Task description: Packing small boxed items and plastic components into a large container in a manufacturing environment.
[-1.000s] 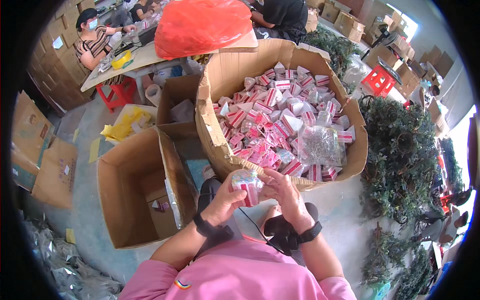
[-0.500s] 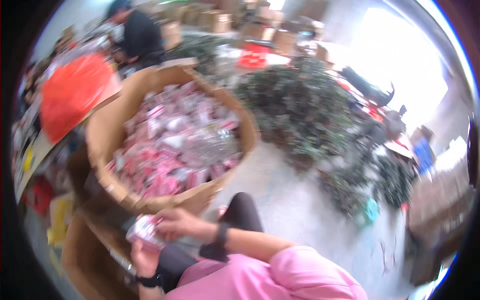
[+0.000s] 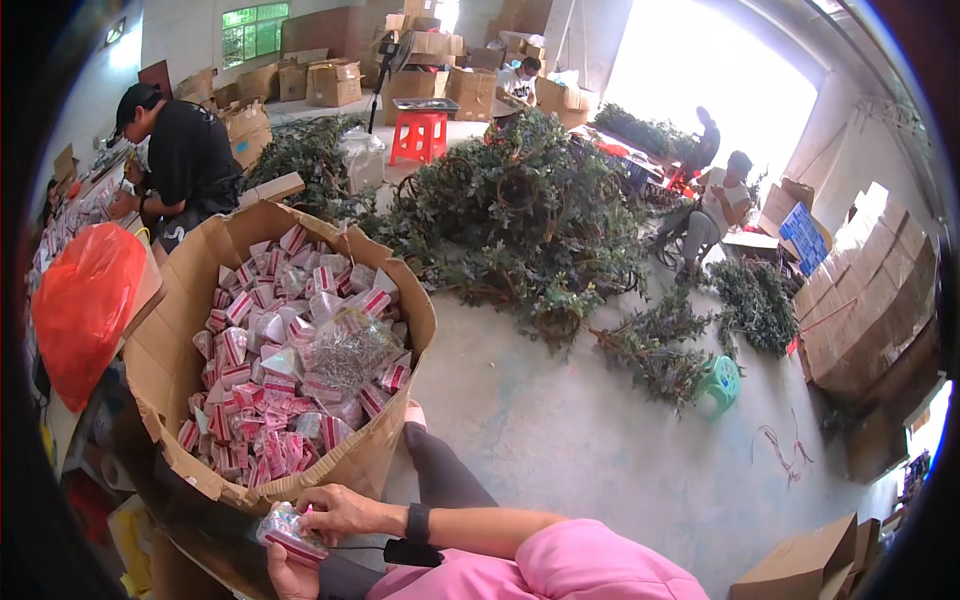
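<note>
My left hand (image 3: pixel 291 576) holds a small clear plastic pack (image 3: pixel 283 528) from below, low in the view in front of me. The pack has a pink-and-white label band and shiny, pale contents that I cannot make out. Fingers bent, my right hand (image 3: pixel 345 510) grips the pack's upper right side. Just beyond my hands stands a large open cardboard box (image 3: pixel 375 462), heaped with several similar packs (image 3: pixel 262 385). On the heap lies a clear bag with a silvery tangle (image 3: pixel 352 350).
A red plastic bag (image 3: pixel 80 300) sits on the table edge at left, near a person in black (image 3: pixel 195 150). Leafy green garlands (image 3: pixel 510 215) are piled on the floor. Beyond are a red stool (image 3: pixel 418 137), a green stool (image 3: pixel 718 384), stacked cartons (image 3: pixel 875 280) and other people.
My view has shifted, so the big box sits further left and lower, and the blur is gone. Both hands appear lower, still on the pack.
</note>
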The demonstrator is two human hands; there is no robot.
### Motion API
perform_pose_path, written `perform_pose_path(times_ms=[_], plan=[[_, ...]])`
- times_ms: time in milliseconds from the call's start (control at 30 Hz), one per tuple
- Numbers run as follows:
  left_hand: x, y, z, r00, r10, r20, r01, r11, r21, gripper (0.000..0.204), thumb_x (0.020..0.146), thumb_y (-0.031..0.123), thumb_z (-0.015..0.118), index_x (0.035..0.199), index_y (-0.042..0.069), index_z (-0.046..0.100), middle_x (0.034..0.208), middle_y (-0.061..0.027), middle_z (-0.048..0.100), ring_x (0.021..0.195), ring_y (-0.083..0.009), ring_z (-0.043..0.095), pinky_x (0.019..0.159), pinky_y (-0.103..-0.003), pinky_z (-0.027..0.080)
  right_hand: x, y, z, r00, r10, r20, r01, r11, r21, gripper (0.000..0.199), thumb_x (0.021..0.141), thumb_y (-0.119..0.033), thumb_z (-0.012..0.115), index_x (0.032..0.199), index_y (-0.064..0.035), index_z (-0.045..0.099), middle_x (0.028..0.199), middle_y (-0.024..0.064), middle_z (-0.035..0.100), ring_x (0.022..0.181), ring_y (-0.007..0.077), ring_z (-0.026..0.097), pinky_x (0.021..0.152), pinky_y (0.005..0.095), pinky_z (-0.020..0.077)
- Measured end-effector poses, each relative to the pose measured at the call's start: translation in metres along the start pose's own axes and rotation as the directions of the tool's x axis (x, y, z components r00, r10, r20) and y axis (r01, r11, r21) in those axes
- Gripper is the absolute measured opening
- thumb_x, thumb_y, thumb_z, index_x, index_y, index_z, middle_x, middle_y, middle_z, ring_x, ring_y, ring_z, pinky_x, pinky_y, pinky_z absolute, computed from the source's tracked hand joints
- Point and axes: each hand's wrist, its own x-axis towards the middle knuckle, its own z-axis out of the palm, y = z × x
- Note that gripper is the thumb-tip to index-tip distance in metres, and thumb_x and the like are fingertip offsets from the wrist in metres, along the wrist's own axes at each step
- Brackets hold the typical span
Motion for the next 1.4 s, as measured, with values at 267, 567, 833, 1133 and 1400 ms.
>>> perform_pose_path(times_ms=[267,567,833,1133,1400], plan=[[0.015,-0.008,0.010,0.997,-0.031,-0.076,0.034,0.999,0.036,0.070,0.073,0.039,0.064,0.128,0.008,0.035,0.114,-0.0082,0.049,0.105,-0.0234,0.049,0.089,-0.038,0.040,-0.002,0.012,-0.017,0.999,-0.002,-0.048,0.006,0.996,0.084,0.025,0.086,-0.021,0.053,0.096,0.0026,0.053,0.071,0.0066,0.060,0.053,0.0129,0.058,0.047,0.0246,0.0468],[0.024,-0.014,0.020,0.996,-0.068,-0.059,0.066,0.997,-0.039,0.070,0.070,0.030,0.070,0.127,0.005,0.037,0.111,-0.0051,0.051,0.099,-0.0183,0.052,0.085,-0.032,0.043,-0.011,0.015,-0.023,0.983,0.138,-0.121,-0.122,0.984,0.126,0.027,0.083,-0.020,0.057,0.102,-0.0003,0.056,0.083,0.0058,0.059,0.066,0.0110,0.056,0.054,0.0244,0.0472],[0.014,-0.016,0.020,0.985,-0.093,-0.145,0.079,0.992,-0.095,0.067,0.067,0.030,0.073,0.123,0.009,0.041,0.109,-0.0030,0.052,0.099,-0.0173,0.052,0.083,-0.033,0.045,-0.012,0.007,-0.020,0.965,0.257,-0.056,-0.249,0.962,0.115,0.025,0.084,-0.018,0.055,0.100,0.0006,0.056,0.081,0.0035,0.057,0.070,0.0093,0.053,0.060,0.0244,0.0462],[0.012,-0.022,0.015,0.984,-0.136,-0.114,0.122,0.985,-0.122,0.063,0.071,0.031,0.069,0.122,0.010,0.041,0.114,-0.0041,0.050,0.106,-0.0178,0.048,0.090,-0.034,0.039,-0.013,0.025,-0.022,0.972,0.223,-0.068,-0.215,0.971,0.104,0.026,0.084,-0.019,0.057,0.098,0.0023,0.056,0.072,0.0057,0.057,0.059,0.0098,0.053,0.050,0.0234,0.0464],[0.014,-0.022,0.023,0.980,-0.169,-0.103,0.152,0.977,-0.150,0.063,0.071,0.030,0.069,0.123,0.008,0.041,0.108,-0.0051,0.054,0.100,-0.0181,0.053,0.086,-0.034,0.044,-0.015,0.018,-0.023,0.961,0.264,-0.084,-0.256,0.962,0.097,0.025,0.083,-0.016,0.055,0.098,0.0039,0.057,0.072,0.0058,0.057,0.058,0.0102,0.054,0.053,0.0231,0.0460]])
